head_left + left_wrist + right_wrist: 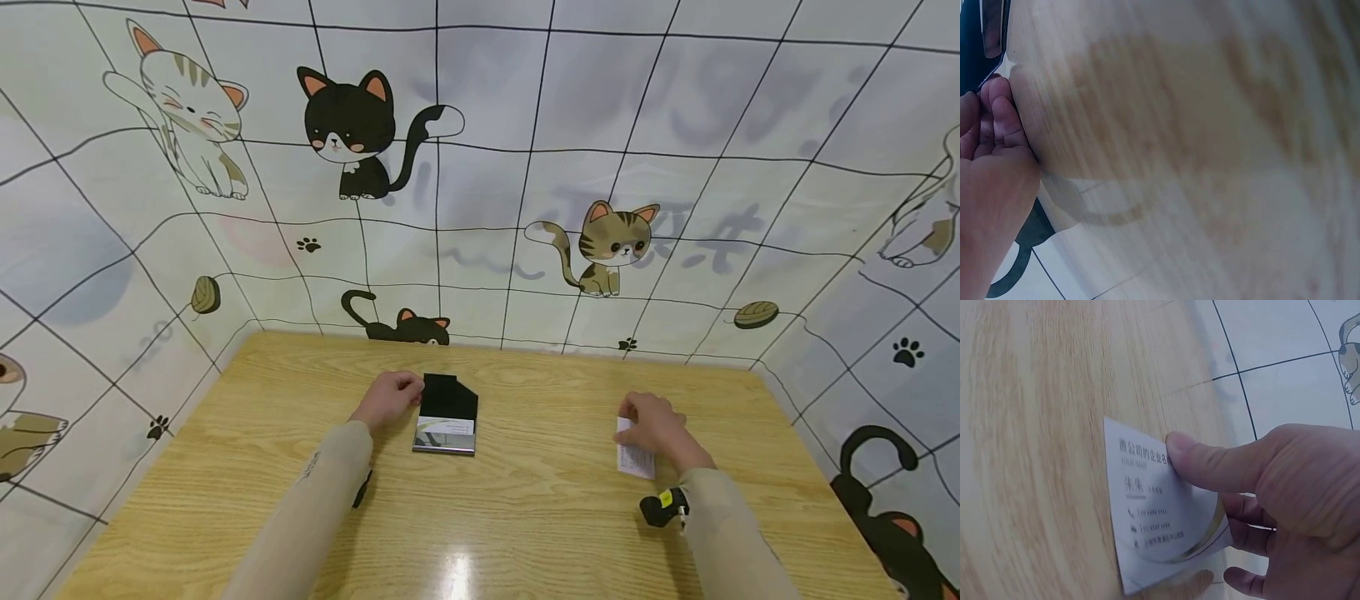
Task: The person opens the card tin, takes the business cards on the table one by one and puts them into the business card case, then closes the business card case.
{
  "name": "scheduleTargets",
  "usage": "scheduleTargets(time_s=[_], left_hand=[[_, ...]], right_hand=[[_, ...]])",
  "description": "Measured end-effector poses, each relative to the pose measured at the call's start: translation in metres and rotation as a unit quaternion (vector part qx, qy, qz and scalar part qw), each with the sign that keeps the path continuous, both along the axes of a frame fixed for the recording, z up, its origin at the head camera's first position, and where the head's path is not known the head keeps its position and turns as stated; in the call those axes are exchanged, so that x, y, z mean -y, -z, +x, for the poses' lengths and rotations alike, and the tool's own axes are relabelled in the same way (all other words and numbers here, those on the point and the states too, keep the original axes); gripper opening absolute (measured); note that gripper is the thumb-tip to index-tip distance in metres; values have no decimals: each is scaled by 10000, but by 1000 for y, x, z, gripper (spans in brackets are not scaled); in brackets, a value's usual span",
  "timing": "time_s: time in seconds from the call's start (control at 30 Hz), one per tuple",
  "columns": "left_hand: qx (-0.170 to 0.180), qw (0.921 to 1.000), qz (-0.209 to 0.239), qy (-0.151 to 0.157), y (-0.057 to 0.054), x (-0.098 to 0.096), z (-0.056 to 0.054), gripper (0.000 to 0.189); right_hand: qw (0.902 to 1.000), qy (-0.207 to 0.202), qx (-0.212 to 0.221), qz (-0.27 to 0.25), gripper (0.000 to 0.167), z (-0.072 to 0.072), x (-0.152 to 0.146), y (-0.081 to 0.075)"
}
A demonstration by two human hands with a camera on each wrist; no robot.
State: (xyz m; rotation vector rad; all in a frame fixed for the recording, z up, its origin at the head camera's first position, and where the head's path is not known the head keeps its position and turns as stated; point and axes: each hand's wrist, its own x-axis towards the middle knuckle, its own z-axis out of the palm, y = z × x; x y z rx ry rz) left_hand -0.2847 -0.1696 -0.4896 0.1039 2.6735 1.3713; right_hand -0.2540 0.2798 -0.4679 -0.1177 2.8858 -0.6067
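An open business card case (pixel 448 400) with a black inside and a shiny metal edge lies on the wooden table, left of centre. A white card (pixel 442 426) shows in its lower part. My left hand (pixel 390 396) pinches the left edge of the case's black flap; in the left wrist view its fingertips (pixel 999 87) meet the dark edge. Well to the right, my right hand (pixel 651 423) grips a white business card (pixel 1147 512) between thumb and fingers. Printed lines and a gold curve show on that card, which slants over the table in the right wrist view.
The wooden table (pixel 525 517) ends at a cloth wall (pixel 480 192) printed with cats and grid lines, which encloses the back and both sides. A black wrist camera (pixel 663 506) is strapped at the right wrist.
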Motion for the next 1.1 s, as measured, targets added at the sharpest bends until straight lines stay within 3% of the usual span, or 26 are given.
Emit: scheduleTargets(time_s=[0.13, 0.33, 0.63, 1.1], left_hand=[[24, 10000, -32, -40, -1, 1, 0, 22], [13, 10000, -17, -7, -1, 1, 1, 23], [4, 10000, 22, -19, -1, 0, 0, 23], [-18, 10000, 62, 15, 0, 1, 0, 24]], right_hand=[[9999, -102, 2, -36, 31, 0, -2, 0], [9979, -243, 73, -590, 20, 2, 0, -1], [9964, 38, 179, -828, 11, 0, 9, -7], [9911, 240, 32, -1309, 17, -2, 29, -25]])
